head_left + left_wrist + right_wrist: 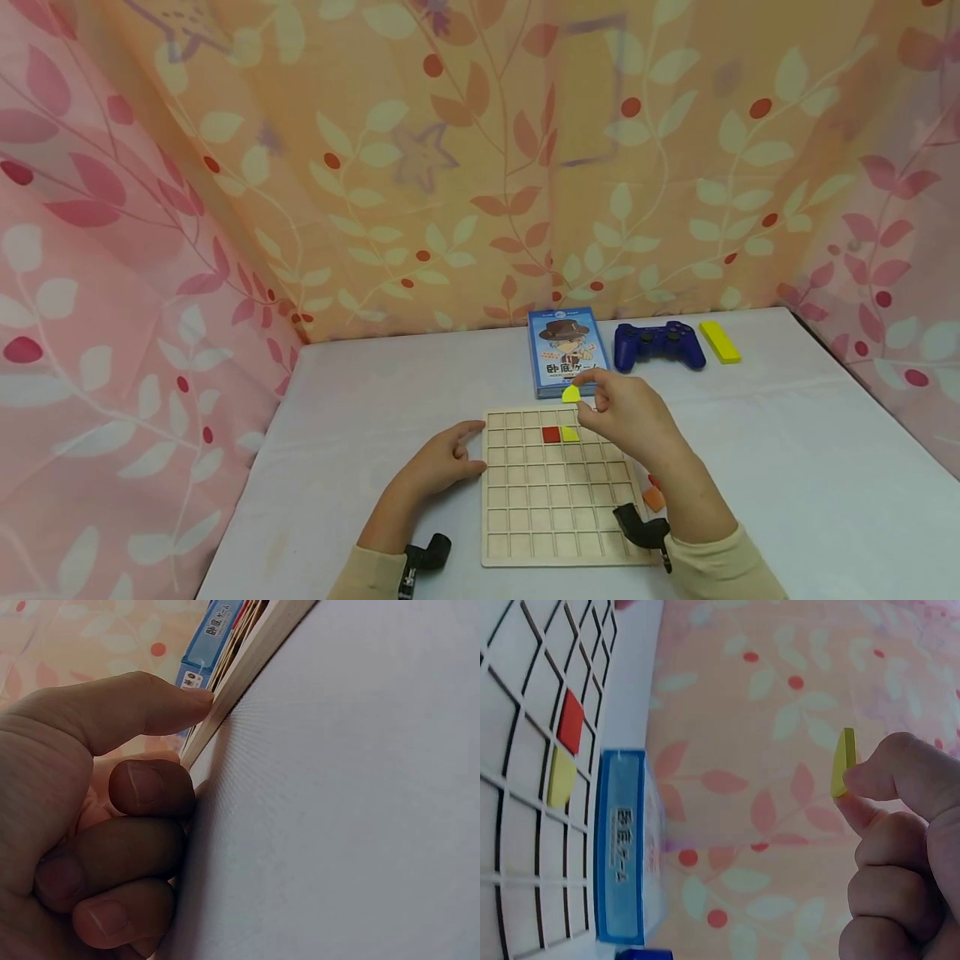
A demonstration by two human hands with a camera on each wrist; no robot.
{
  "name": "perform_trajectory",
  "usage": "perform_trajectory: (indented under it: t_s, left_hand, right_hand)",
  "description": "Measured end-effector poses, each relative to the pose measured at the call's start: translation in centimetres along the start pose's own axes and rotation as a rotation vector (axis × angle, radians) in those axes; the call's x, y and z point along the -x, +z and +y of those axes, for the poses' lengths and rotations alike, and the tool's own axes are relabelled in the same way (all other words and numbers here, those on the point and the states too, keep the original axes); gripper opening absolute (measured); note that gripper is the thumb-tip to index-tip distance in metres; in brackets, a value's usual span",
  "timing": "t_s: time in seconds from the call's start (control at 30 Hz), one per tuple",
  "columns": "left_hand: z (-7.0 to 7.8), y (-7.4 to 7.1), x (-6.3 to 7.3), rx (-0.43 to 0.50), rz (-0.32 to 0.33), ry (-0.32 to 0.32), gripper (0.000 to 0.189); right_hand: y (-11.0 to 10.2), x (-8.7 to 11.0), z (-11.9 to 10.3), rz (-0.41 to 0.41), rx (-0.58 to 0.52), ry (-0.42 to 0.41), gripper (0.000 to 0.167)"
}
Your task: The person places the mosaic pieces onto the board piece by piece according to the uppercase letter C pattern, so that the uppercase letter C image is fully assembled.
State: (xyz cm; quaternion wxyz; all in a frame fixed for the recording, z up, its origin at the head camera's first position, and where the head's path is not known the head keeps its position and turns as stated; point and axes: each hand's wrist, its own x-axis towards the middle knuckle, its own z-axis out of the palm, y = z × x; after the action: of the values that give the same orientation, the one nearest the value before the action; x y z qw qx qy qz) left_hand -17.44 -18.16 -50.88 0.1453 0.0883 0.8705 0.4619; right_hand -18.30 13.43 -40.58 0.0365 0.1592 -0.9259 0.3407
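Board [517,561], pale wood and gridded, lies flat on the white worktop [360,450]. Left hand [438,462] is at the board's left edge, toward the far left corner; thumb and forefinger are spread apart, their tips against that edge, the remaining fingers folded in on nothing. This contact is judged to steady the board. Right hand [630,415] is raised near the board's far edge, thumb and forefinger clamped on a thin yellow tile [572,394], other fingers curled. The tile is pinched at one side only, so most of it stands free of the fingers; such a grip seems suited to so small a part. In the second row from the board's far edge, a red square [551,434] and a second yellow piece [570,434] occupy neighbouring cells; the shallow frames appear to keep each in position. Just beyond the right edge, partly hidden by the right arm, lie an orange piece [655,499] and a red one [653,480]. A blue box [567,354] lies just past the board's far edge. A dark blue game controller [658,346] and a yellow block [721,342] rest toward the worktop's far right corner, presumably to spare the hands room.
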Motion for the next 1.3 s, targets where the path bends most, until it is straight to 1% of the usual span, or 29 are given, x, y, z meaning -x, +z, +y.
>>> perform_trajectory:
  t_s: [0.17,0.37,0.5,0.6,0.73,0.8,0.87,1.07,1.2,1.3]
  left_hand:
    - [0.0,0.0,0.1,-0.004,0.005,0.007,0.069]
    - [-0.1,0.0,0.1,-0.008,0.004,0.017,0.068]
    - [-0.2,0.0,0.0,-0.009,0.008,0.005,0.068]
    - [-0.1,0.0,0.0,-0.002,0.012,-0.01,0.068]
    - [-0.1,0.1,-0.1,0.003,0.012,-0.018,0.068]
    - [0.0,0.1,-0.1,0.003,0.009,-0.017,0.068]
    - [0.0,0.1,-0.1,0.004,0.007,-0.014,0.068]
    - [0.0,0.1,-0.1,0.008,0.008,-0.014,0.068]
    - [0.0,0.1,-0.1,0.016,0.01,-0.014,0.069]
    - [0.0,0.2,-0.1,0.017,0.009,-0.015,0.069]
  right_hand:
    - [1.4,0.0,-1.2,-0.004,0.003,-0.044,0.03]
    - [3.2,-0.2,-1.8,-0.006,0.001,-0.043,0.031]
    - [4.4,-0.5,-1.8,-0.018,-0.01,-0.038,0.032]
    - [5.5,-0.8,-1.5,-0.045,-0.027,-0.026,0.031]
    - [7.2,-1.2,-0.9,-0.11,-0.045,-0.001,0.031]
    - [8.0,-1.3,-0.5,-0.14,-0.05,0.011,0.031]
    - [8.7,-1.3,-0.1,-0.151,-0.051,0.014,0.03]
    - [10.0,-1.4,1.0,-0.129,0.001,0.014,0.027]
    - [10.5,-1.4,1.5,-0.11,0.053,0.02,0.026]
    - [10.6,-1.4,1.7,-0.103,0.065,0.033,0.025]
